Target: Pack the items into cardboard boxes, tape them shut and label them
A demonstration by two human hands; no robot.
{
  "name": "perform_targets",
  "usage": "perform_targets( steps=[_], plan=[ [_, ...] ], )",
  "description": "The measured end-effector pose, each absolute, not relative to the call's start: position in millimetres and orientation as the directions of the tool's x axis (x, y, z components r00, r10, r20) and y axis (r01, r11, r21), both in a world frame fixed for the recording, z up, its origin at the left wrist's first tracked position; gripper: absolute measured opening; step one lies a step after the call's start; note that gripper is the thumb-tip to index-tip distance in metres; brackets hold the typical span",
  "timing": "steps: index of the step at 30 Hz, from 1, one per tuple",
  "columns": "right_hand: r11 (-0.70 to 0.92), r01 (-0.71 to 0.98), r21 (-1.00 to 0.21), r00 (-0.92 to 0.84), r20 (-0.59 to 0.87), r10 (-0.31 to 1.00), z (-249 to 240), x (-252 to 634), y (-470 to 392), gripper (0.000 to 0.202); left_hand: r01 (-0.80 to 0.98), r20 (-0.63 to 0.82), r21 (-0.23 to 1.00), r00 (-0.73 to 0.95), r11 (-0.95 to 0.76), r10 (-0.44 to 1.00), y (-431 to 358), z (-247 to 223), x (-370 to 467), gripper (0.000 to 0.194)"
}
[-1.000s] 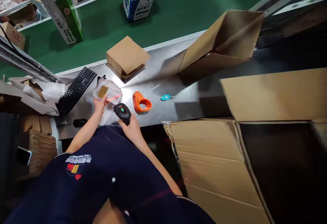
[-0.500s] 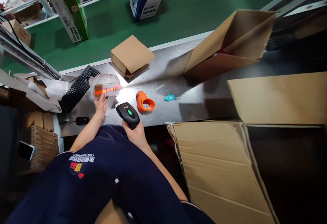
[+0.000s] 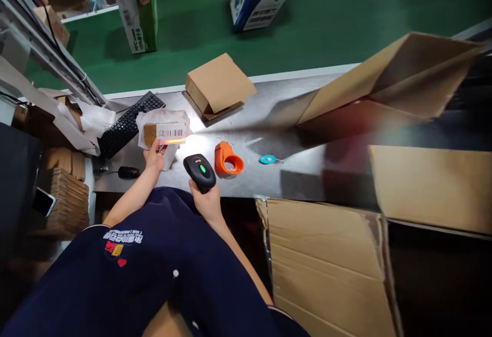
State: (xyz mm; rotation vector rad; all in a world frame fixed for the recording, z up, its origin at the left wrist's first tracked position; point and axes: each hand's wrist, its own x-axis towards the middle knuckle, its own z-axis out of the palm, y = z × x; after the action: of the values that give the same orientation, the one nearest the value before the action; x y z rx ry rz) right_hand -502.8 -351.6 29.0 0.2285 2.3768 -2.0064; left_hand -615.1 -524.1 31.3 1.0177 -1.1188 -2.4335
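My left hand [image 3: 154,156] grips the lower edge of a small plastic-wrapped package [image 3: 150,134] with a white barcode label, held over the metal table beside the keyboard. My right hand [image 3: 207,201] is closed around the handle of a black barcode scanner [image 3: 200,170] with a green light on top. A reddish-orange light line falls on the lower edge of the label. Just right of the scanner lies an orange tape dispenser [image 3: 229,159]. A small cardboard box [image 3: 219,83] sits behind, its flap slightly raised.
A black keyboard [image 3: 130,124] and mouse [image 3: 128,172] lie at the left. Farther right are a small teal object [image 3: 268,159] and a large open carton [image 3: 353,85]. Printed boxes stand on the green surface [image 3: 184,34] behind. Cardboard [image 3: 326,255] is at the front right.
The view has shifted, so table items appear farther right. The red light line has moved from across the label's barcode to its lower edge. Both hands keep their holds.
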Motion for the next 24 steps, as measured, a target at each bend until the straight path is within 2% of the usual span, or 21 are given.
perform_targets(
  steps=[3,9,15,21,24],
  plan=[
    [0.202,0.181,-0.963,-0.978,-0.155,0.137,8,-508,-347,0.046,-0.055,-0.517,0.753,-0.666,-0.656,-0.538,-529,37,-605,0.033],
    [0.305,0.283,-0.909,-0.958,-0.253,0.135,-47,-526,-344,0.054,0.006,-0.504,0.748,-0.645,-0.663,-0.575,-540,53,-590,0.04],
    [0.582,0.272,-0.766,-0.956,-0.282,0.076,-84,-558,-359,0.046,0.124,-0.441,0.703,-0.696,-0.701,-0.566,-545,82,-585,0.045],
    [0.691,0.268,-0.671,-0.94,-0.339,0.036,-94,-580,-368,0.043,0.11,-0.47,0.649,-0.72,-0.753,-0.511,-545,121,-588,0.029],
    [0.721,0.244,-0.648,-0.936,-0.351,0.002,-92,-583,-366,0.05,0.054,-0.495,0.661,-0.718,-0.749,-0.49,-546,136,-594,0.025]
  ],
)
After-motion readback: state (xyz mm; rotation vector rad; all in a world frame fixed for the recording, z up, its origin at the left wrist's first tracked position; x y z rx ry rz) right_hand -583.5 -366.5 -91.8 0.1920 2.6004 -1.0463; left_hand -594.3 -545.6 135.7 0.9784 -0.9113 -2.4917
